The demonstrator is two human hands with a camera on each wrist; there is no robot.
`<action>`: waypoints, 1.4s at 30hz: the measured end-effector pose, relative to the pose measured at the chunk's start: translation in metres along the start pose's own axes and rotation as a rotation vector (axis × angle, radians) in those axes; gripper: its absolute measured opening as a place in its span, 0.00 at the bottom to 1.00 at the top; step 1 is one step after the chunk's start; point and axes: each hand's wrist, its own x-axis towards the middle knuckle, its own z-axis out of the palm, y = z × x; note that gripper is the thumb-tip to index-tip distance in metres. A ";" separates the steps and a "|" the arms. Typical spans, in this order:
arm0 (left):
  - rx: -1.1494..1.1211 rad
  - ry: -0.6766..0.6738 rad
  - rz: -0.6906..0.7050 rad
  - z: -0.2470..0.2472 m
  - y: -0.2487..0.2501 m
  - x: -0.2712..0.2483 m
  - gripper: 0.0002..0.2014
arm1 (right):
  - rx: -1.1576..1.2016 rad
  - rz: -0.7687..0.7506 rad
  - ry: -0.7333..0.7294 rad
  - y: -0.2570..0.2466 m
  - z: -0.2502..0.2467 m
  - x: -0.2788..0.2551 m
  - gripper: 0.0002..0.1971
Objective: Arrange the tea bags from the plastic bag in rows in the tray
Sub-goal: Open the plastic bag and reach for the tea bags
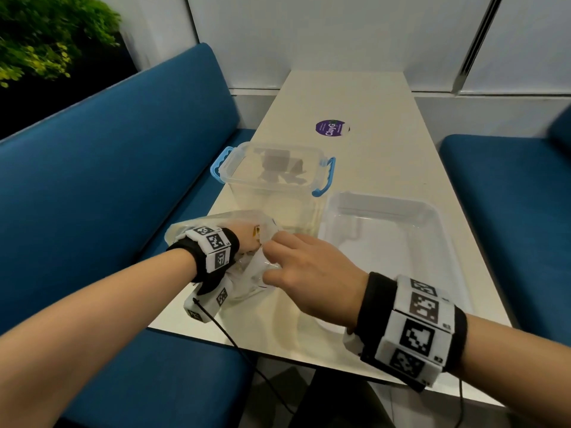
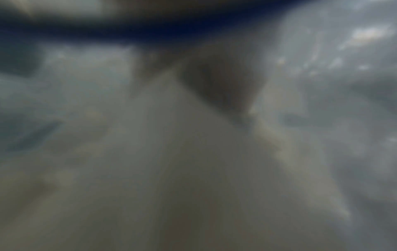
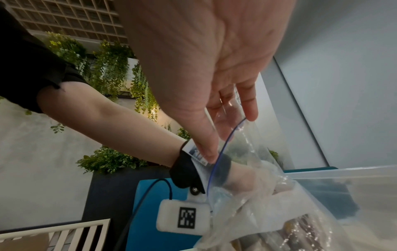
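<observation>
A clear zip plastic bag (image 1: 238,217) lies at the table's near left. My left hand (image 1: 247,239) is pushed into its mouth up to the wrist; its fingers are blurred behind the plastic. My right hand (image 1: 272,257) pinches the bag's rim between thumb and fingers and holds the mouth apart. In the right wrist view the right hand (image 3: 227,135) grips the blue-lined rim of the bag (image 3: 279,203), the left hand (image 3: 242,185) shows through the plastic, and tea bags (image 3: 300,229) lie below it. The clear tray (image 1: 432,211) stands to the right. The left wrist view shows only blurred pale plastic.
A clear storage box with blue handles (image 1: 275,168) stands just behind the bag. A purple sticker (image 1: 332,128) marks the white table (image 1: 370,97) further back. Blue benches (image 1: 123,180) flank the table on both sides.
</observation>
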 end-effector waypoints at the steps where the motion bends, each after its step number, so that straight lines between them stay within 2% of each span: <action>1: -0.006 0.008 0.003 -0.001 -0.002 0.001 0.17 | 0.005 -0.004 0.009 0.002 0.000 0.000 0.09; 5: -0.085 0.081 0.020 -0.005 -0.001 -0.013 0.18 | 0.004 0.009 -0.051 0.008 0.000 0.003 0.12; 9: -0.102 0.140 0.074 -0.013 -0.011 -0.010 0.14 | -0.023 0.014 -0.074 0.015 -0.002 0.007 0.13; 12: -0.177 0.110 0.064 -0.022 -0.015 -0.013 0.11 | -0.045 0.027 -0.080 0.020 -0.002 0.010 0.13; 17: -0.356 0.114 0.029 -0.025 -0.023 -0.018 0.16 | -0.078 0.064 -0.093 0.027 0.001 0.015 0.13; 21: -0.563 0.191 0.051 -0.036 -0.036 -0.019 0.09 | -0.101 0.112 -0.084 0.032 -0.001 0.024 0.13; 24: -0.627 0.236 0.075 -0.037 -0.041 -0.017 0.01 | -0.114 0.140 -0.096 0.034 -0.002 0.031 0.13; 27: -0.584 0.304 0.099 -0.036 -0.044 -0.018 0.03 | -0.101 0.148 -0.111 0.033 -0.004 0.036 0.12; 28: -0.526 0.359 0.131 -0.038 -0.044 -0.019 0.02 | -0.093 0.150 -0.113 0.033 -0.005 0.037 0.12; 30: -0.357 0.438 0.233 -0.043 -0.046 -0.021 0.08 | -0.077 0.158 -0.122 0.034 -0.008 0.040 0.12; 32: -0.251 0.450 0.322 -0.050 -0.048 -0.024 0.10 | -0.051 0.170 -0.145 0.035 -0.011 0.042 0.12; 34: -0.242 0.442 0.359 -0.053 -0.054 -0.024 0.11 | -0.037 0.182 -0.156 0.036 -0.014 0.043 0.12; 38: -0.408 0.448 0.261 -0.059 -0.062 -0.028 0.08 | -0.047 0.215 -0.170 0.036 -0.016 0.044 0.12; 42: -0.773 0.464 0.120 -0.067 -0.066 -0.037 0.05 | -0.060 0.226 -0.210 0.038 -0.014 0.045 0.12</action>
